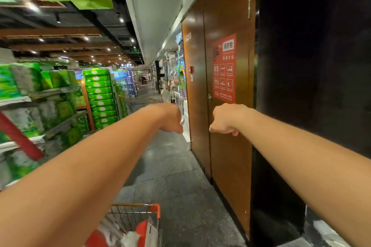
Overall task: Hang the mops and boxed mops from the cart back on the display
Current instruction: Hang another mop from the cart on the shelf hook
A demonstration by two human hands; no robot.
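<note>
Cart (136,205) showing wire metal, orange plastic trim; door (230,166) gleaming glossy wood; floor (170,166) shining polished speckled stone.

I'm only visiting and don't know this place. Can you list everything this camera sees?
shopping cart: one, orange-trimmed wire, bottom centre
packages: count unclear, red and white, inside the cart
green boxes: one tall stack, green, left of aisle
shelves: several tiers, green packs, far left
hanging display: one, mixed colours, beyond the door
wooden door: one, brown, right
red notice: one, red, on the door
left hand: one, mid-frame, fingers hidden
right hand: one, before the door, fingers curled, nothing seen in it
</note>
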